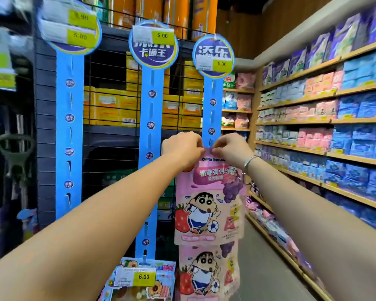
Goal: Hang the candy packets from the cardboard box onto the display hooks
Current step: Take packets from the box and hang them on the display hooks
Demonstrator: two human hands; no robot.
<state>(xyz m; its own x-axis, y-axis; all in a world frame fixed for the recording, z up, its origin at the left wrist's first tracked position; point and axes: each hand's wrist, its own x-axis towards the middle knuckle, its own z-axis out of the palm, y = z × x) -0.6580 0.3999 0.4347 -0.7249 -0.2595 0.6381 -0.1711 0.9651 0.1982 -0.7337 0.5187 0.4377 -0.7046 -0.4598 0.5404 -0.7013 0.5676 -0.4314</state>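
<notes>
Left grip and right grip both pinch the top edge of the pink candy packet, fingers curled tight on its header. Packet top sits against the right blue hook strip; can't tell if it's on a hook. Second pink packet hangs just below, partly overlapped. Middle strip carries a blue packet at its bottom. Bracelet on right wrist.

Colour findings: hanging stock and fixtures, centre of frame.
Upper candy packet: pink, printed with a cartoon boy, red strawberries, purple grapes and a black-and-white football; lower candy packet has the same print. Display strips: bright blue, dark-blue round heads, yellow price tags. Boxes, centre left: yellow.
</notes>
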